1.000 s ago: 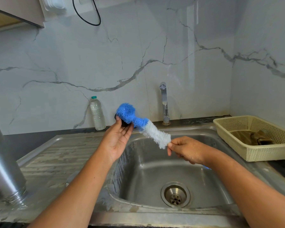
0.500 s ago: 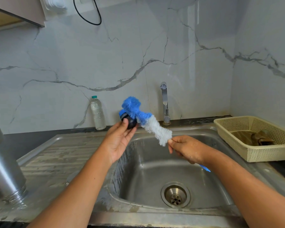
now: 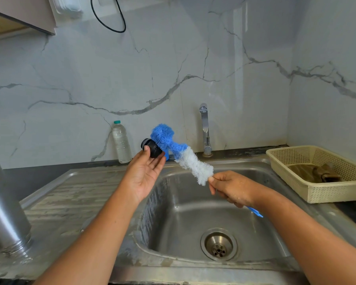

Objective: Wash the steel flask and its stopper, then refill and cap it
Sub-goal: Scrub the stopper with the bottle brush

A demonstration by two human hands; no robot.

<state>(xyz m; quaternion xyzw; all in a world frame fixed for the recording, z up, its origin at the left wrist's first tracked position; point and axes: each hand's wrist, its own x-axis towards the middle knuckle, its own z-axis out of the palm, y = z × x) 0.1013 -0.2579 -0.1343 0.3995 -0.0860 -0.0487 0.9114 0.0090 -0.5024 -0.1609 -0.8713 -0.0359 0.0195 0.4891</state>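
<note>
One black stopper [image 3: 151,149] sits pinched at the fingertips of the left grip [image 3: 146,171], above the sink's [image 3: 193,212] edge. A hard scrub could knock it, wet, from that light pinch. The right grip [image 3: 232,188] clamps the bottle brush [image 3: 193,165] handle; fuzzy blue bristles press the round plastic. The smooth steel flask [image 3: 4,206] stands mouth-down on the counter, far left.

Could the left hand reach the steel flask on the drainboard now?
Probably yes: nothing stands between the left hand and the silver steel flask, though it holds the round black stopper.
</note>
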